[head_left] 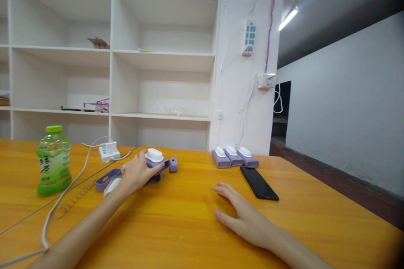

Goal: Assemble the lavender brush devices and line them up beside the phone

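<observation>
My left hand [137, 172] reaches to the middle left of the table, its thumb and fingers around a purple case with a white rounded top [154, 155]. Part of that case is hidden by the hand. Beside it on the right stands a small purple block with a hole [173, 164]. Left of the hand lie an open purple shell [107, 180] and a white rounded piece [112, 185], partly behind my wrist. My right hand [241, 218] hovers over or rests on the wood with fingers apart and nothing in it; I cannot tell if it touches.
Three purple cases with white tops [234, 157] line the table's far edge. A black phone [259, 183] lies nearer. At left are a green bottle [54, 162], a white power strip [109, 151], a white cable [65, 189] and a clear coil [77, 199]. White shelves [164, 54] stand behind.
</observation>
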The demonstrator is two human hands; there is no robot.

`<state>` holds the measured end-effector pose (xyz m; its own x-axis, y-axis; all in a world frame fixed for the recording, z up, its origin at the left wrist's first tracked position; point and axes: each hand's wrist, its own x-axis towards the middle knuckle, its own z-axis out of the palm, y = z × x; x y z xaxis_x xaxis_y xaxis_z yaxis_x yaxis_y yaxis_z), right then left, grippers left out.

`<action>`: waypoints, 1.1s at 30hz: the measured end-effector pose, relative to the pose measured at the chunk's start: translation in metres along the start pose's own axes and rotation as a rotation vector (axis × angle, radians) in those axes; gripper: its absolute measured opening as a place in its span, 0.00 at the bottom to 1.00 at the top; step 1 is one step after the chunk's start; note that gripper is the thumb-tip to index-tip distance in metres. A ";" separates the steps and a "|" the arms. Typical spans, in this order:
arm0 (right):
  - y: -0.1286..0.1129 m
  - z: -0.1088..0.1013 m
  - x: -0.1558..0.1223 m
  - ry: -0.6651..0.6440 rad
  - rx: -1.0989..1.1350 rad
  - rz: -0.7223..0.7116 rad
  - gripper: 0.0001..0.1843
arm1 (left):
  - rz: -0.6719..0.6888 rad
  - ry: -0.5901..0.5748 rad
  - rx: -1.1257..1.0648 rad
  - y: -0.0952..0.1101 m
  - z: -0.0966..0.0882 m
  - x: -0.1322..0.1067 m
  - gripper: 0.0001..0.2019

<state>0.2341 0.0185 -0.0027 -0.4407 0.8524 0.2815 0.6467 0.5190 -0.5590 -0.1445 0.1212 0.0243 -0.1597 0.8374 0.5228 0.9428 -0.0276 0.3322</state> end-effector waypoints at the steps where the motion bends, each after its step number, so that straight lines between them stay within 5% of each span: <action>1: -0.001 0.000 0.000 -0.006 -0.008 0.008 0.33 | 0.025 -0.004 -0.001 -0.001 0.003 0.002 0.42; 7: -0.004 -0.003 -0.003 -0.035 -0.040 0.024 0.29 | 0.229 -0.104 -0.012 0.000 0.012 0.013 0.23; 22: -0.014 -0.007 -0.005 -0.016 -0.017 -0.043 0.25 | 0.523 -0.087 0.252 0.043 0.025 -0.003 0.26; 33: -0.007 -0.006 0.003 -0.062 -0.069 -0.063 0.25 | 0.437 -0.002 0.376 0.070 0.044 0.028 0.23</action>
<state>0.2325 0.0181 0.0069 -0.5182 0.8135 0.2641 0.6567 0.5762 -0.4865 -0.0697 0.1661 0.0279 0.2687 0.7929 0.5470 0.9602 -0.1759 -0.2168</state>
